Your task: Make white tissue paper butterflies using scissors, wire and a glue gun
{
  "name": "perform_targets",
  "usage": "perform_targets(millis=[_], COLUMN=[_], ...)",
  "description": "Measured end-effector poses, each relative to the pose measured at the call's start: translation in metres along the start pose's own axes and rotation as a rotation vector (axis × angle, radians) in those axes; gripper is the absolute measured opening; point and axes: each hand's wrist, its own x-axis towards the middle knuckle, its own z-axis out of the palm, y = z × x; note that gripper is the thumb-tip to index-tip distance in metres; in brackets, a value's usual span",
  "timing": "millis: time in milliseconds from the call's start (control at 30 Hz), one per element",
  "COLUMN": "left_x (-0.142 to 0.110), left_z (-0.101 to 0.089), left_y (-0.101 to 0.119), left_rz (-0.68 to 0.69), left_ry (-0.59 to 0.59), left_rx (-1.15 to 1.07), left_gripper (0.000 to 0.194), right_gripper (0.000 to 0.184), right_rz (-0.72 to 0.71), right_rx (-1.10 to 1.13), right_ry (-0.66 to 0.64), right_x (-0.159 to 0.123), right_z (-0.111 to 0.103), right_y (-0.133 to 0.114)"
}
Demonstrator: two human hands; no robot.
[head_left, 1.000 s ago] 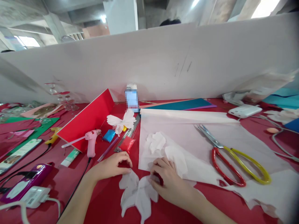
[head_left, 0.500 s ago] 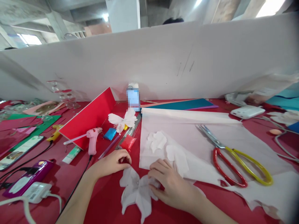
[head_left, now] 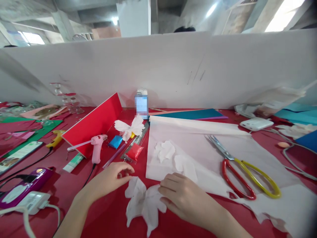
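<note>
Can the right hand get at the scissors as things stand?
Likely yes: the scissors lie uncovered on the white sheet, and nothing visible stands between them and the right hand.

Thin white butterfly-shaped cutout [head_left: 143, 205], wings spread, creased down its middle, lying between my left hand [head_left: 114, 177] and right hand [head_left: 182, 195]

No lettering is legible. The propped phone [head_left: 142, 106] looks blurred. Print on the flat phone [head_left: 21, 156] is too small.

Head-height view, forward and down across tabletop [head_left: 109, 215]
</note>
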Motion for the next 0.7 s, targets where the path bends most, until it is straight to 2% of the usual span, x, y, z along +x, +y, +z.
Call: perform_targets(millis=[67, 133, 200, 233, 267, 333, 433, 567, 700], left_x=[-0.009, -0.007, 0.007, 0.019, 0.032, 0.058, 0.087, 0.102, 0.115], left_z=[-0.002, -0.007, -0.014, -0.018, -0.022, -0.027, -0.033, -0.047, -0.059], left_y=[-0.001, -0.003, -0.005, -0.005, -0.006, -0.007, -0.007, -0.008, -0.009], left_rz=[0.040, 0.109, 0.188, 0.224, 0.234, 0.172, 0.141, 0.132, 0.189], left_ry=[0.149, 0.385, 0.644, 0.738, 0.779, 0.790, 0.777, 0.702, 0.630], left_rx=[0.032, 0.075, 0.178, 0.267, 0.379, 0.631, 0.698, 0.737, 0.754], left_gripper=[0.024, 0.022, 0.020, 0.022, 0.024, 0.032, 0.029, 0.026, 0.019], right_gripper=[0.015, 0.018, 0.019, 0.019, 0.018, 0.019, 0.020, 0.019, 0.019], right_rz=[-0.010, -0.058, -0.082, -0.070, -0.049, 0.000, 0.026, 0.041, 0.035], right_rx=[-0.004, 0.003, 0.042, 0.075, 0.108, 0.158, 0.181, 0.192, 0.181], right_ry=[0.055, 0.145, 0.229, 0.252, 0.263, 0.261, 0.257, 0.243, 0.206], right_x=[-0.003, -0.008, -0.013, -0.014, -0.015, -0.016, -0.016, -0.016, -0.018], right_z=[0.001, 0.008, 0.017, 0.021, 0.024, 0.026, 0.024, 0.022, 0.024], right_y=[0.001, 0.002, 0.005, 0.006, 0.007, 0.010, 0.014, 0.015, 0.015])
